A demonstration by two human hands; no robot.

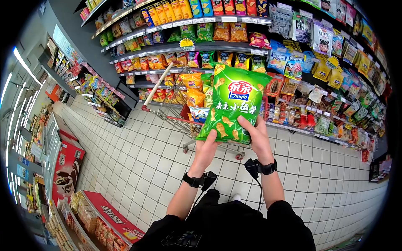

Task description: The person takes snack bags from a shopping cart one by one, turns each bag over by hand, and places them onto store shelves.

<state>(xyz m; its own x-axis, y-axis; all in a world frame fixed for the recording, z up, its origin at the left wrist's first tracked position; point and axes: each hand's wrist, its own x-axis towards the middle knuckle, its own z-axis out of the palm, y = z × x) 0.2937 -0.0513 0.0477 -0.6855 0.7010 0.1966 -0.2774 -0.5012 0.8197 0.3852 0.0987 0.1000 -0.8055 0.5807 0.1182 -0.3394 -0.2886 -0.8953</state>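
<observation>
Both of my hands hold a green snack bag (235,98) upright in front of me, its printed front facing me. My left hand (205,149) grips the lower left corner, thumb on the front. At the lower right edge, my right hand (258,137) has its thumb pressed on the front and its other fingers mostly behind the bag. Just beyond the bag is a shopping cart (167,109) with orange bags (194,97) and a white-and-blue bag (198,113) in it. Black bands with small devices are on both wrists.
Snack shelves (226,45) curve across the back, with hanging packets (322,38) at the right. A red freezer (67,167) stands at the left. Nearer, a red-edged display (109,213) holds packages. White floor tiles (130,154) surround the cart.
</observation>
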